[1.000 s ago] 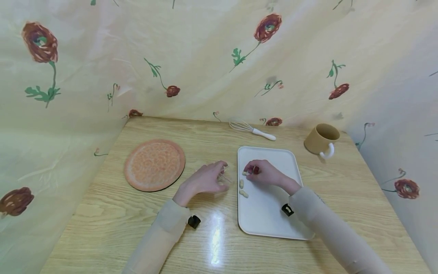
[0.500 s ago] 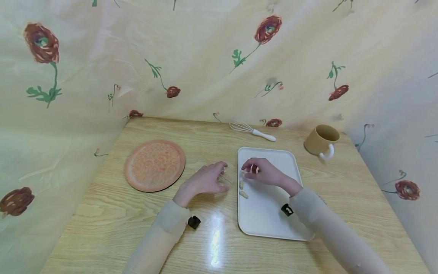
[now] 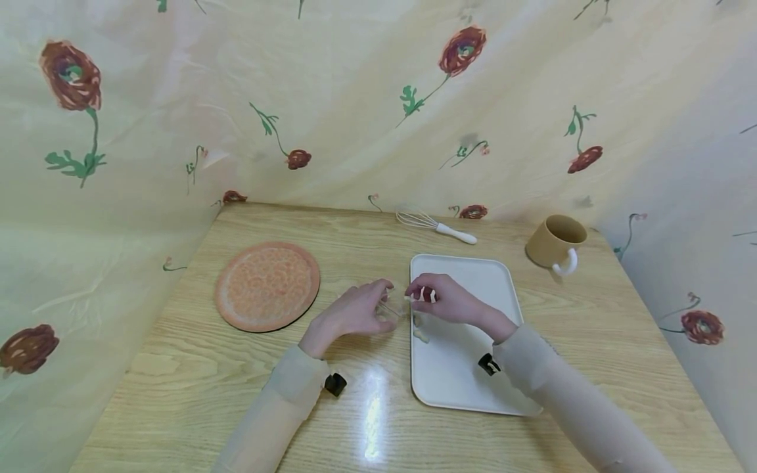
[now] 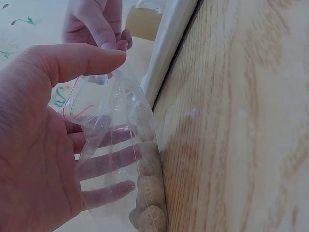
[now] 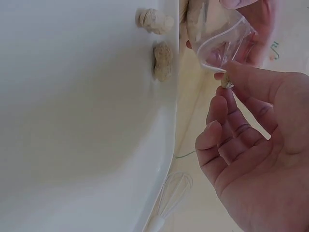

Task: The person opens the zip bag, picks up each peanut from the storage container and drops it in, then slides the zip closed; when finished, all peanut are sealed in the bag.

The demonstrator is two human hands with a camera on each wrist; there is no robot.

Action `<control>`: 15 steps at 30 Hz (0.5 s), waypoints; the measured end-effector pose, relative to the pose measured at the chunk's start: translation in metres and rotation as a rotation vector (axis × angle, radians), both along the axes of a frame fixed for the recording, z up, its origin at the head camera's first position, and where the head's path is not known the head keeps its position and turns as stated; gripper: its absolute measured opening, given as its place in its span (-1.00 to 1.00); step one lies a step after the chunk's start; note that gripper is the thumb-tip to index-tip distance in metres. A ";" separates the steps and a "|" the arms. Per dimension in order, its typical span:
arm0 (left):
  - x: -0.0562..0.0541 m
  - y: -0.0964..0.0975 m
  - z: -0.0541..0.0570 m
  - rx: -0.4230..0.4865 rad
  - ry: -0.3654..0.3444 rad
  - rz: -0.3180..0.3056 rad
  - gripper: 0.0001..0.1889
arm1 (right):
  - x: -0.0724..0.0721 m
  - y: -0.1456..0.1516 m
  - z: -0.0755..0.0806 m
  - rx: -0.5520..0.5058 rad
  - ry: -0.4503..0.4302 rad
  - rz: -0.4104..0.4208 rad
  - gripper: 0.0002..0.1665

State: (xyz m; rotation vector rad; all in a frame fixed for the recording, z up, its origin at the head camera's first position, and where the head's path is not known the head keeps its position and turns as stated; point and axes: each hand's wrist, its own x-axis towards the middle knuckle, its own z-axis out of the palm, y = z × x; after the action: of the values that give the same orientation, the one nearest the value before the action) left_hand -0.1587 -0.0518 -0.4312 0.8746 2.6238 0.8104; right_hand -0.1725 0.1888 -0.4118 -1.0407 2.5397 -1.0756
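Note:
My left hand (image 3: pixel 351 310) holds a clear zip-lock bag (image 4: pixel 108 150) upright on the table, thumb on one side and fingers on the other. Several peanuts in the shell (image 4: pixel 150 193) lie along the bottom of the bag. My right hand (image 3: pixel 452 299) pinches one peanut (image 5: pixel 226 80) between thumb and fingertip, right by the bag's mouth; the fingertips hide part of it. Two more peanuts, one (image 5: pixel 163 61) near the rim and one (image 5: pixel 154 21) beside it, lie on the white tray (image 3: pixel 455 374) under my right forearm.
A round orange-pink mat (image 3: pixel 267 286) lies left of my left hand. Behind the tray is a whisk (image 3: pixel 434 226) with a white handle. A tan mug (image 3: pixel 550 243) with a white handle stands at the back right. A flowered curtain (image 3: pixel 355 98) hangs behind the table.
My right hand has picked up a peanut at the tray's left side and moved left with it to the bag's mouth. The left hand has stayed in place with the bag.

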 end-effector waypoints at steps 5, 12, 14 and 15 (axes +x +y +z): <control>0.000 -0.001 -0.001 0.003 0.002 -0.002 -0.23 | 0.001 -0.005 -0.003 -0.001 -0.002 0.020 -0.80; 0.000 -0.001 -0.001 0.013 0.015 -0.003 -0.24 | 0.004 -0.012 -0.005 0.005 -0.031 0.038 -0.78; 0.000 -0.001 -0.001 0.013 0.015 -0.004 -0.23 | 0.005 -0.013 -0.005 0.008 -0.035 0.047 -0.78; 0.000 -0.001 -0.001 0.013 0.013 -0.004 -0.23 | 0.006 -0.014 -0.005 0.010 -0.035 0.053 -0.79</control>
State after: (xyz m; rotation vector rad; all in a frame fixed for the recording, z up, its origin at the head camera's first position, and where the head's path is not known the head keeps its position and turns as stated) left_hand -0.1589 -0.0531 -0.4322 0.8911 2.6295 0.8245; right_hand -0.1668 0.1752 -0.4168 -1.0699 2.4733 -1.0564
